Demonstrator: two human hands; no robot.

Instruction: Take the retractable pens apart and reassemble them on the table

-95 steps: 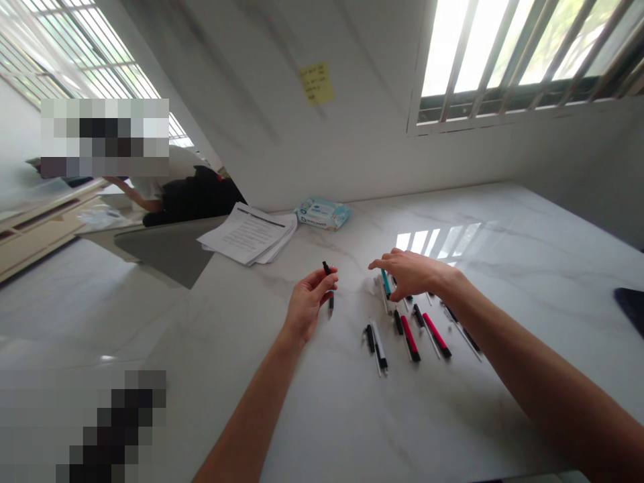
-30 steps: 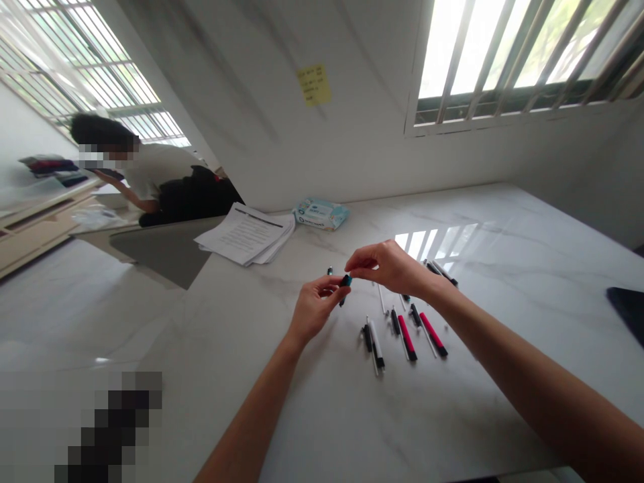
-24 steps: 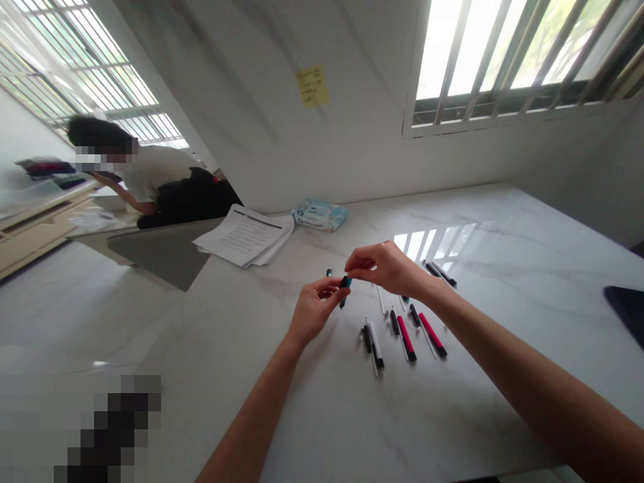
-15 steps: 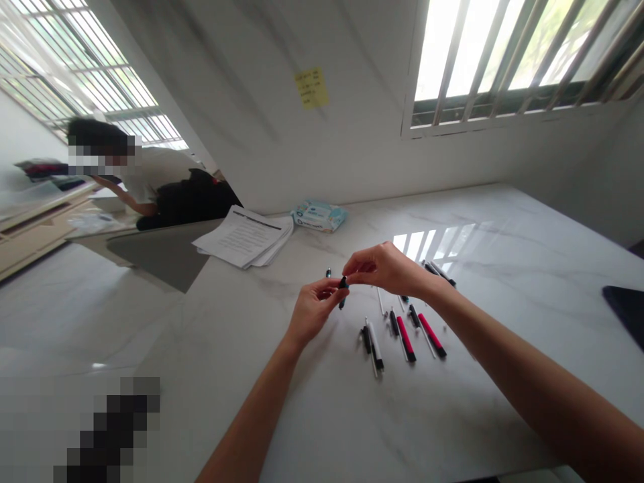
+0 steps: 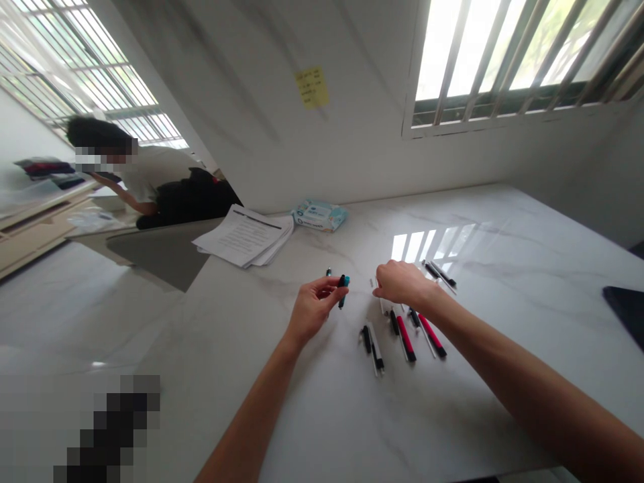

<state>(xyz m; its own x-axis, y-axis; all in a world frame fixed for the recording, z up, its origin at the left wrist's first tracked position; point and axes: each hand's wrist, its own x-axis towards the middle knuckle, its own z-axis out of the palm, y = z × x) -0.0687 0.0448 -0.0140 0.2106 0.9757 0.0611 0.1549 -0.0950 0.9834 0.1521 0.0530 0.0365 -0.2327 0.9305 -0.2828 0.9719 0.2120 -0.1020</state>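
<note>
While the left hand [image 5: 312, 308] grips blue and black pen parts [image 5: 343, 282] between thumb and fingertips, raised above the table [image 5: 322, 402] and projecting past the thumb at top and bottom, the right hand [image 5: 402, 283] is positioned to their right, apart from them, with its fingers curled downward; whether it grasps anything cannot be told. Two red barrels [image 5: 406, 339] lie on the near side of the right hand, and the end of another pen [image 5: 329, 272] shows just beyond the left hand
</note>
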